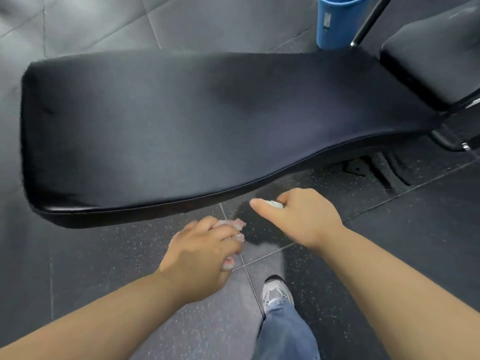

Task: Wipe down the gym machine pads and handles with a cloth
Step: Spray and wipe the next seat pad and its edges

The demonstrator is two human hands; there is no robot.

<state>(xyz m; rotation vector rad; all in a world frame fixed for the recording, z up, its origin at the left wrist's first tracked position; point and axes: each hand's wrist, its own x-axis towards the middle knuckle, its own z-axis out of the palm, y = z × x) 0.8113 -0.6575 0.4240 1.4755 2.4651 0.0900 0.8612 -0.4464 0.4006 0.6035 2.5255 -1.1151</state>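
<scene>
2 hands hover over the floor [389, 229], just in front of the long black pad [181, 126]. The left hand [205, 253] is curled round a bunched pink-white cloth [235, 223]. The right hand [304, 216] is curled round a small white thing [273, 203], thumb extended.

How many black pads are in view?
2: the long bench pad across the middle, and a smaller seat pad at upper right, partly cut off. Others may lie out of frame.

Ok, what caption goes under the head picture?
Left hand grips a cloth, right hand holds a white thing, both just short of the bench pad.
</scene>
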